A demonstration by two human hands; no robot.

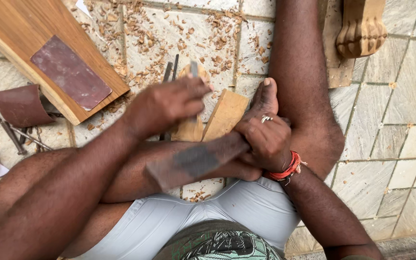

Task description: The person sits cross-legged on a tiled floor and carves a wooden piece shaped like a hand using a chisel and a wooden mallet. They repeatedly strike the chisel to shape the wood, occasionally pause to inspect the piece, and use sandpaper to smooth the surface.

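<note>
a wooden piece (191,123) is gripped by the left hand (164,103), a rasp (196,161) by the right hand (266,142); the tiled floor (400,120) is strewn with shavings (155,43).

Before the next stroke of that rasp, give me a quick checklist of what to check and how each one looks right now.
1. Right hand gripped on the rasp: ok, fingers closed around its end.
2. Left hand steadying the wooden piece: cannot tell, it lies over the wood but the grip is hidden.
3. Foot bracing the wooden piece: ok, toes rest against its edge.
4. Rasp in contact with the wood: cannot tell, it is motion-blurred.
5. Toes away from the rasp path: not ok, the foot sits right beside the right hand.
6. Floor tidy around the work: not ok, wood shavings and loose metal tools lie about.
</note>
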